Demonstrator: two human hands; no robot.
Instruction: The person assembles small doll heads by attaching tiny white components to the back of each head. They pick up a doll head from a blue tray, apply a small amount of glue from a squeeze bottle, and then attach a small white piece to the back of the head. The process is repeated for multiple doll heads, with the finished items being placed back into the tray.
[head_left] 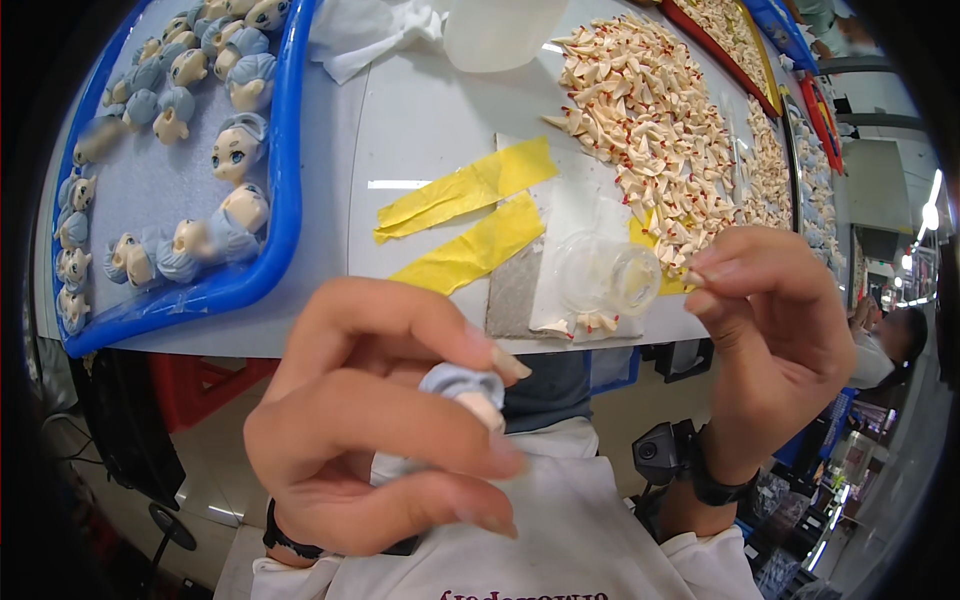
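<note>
Left hand (pixel 375 430) grip holds one doll head (pixel 465 388); right hand (pixel 775 325) pinches narrow, contents unclear. Blue tray (pixel 285 215) part-filled; big horn-piece pile (pixel 660 140) beside it remains.

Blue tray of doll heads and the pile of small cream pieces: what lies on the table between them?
In the head view, two strips of yellow tape lie between the blue tray and the pile.

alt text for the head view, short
The left hand holds a small blue-haired doll head while the right hand pinches near a clear cup. On the table are a blue tray of doll heads and a pile of tiny parts.
</note>
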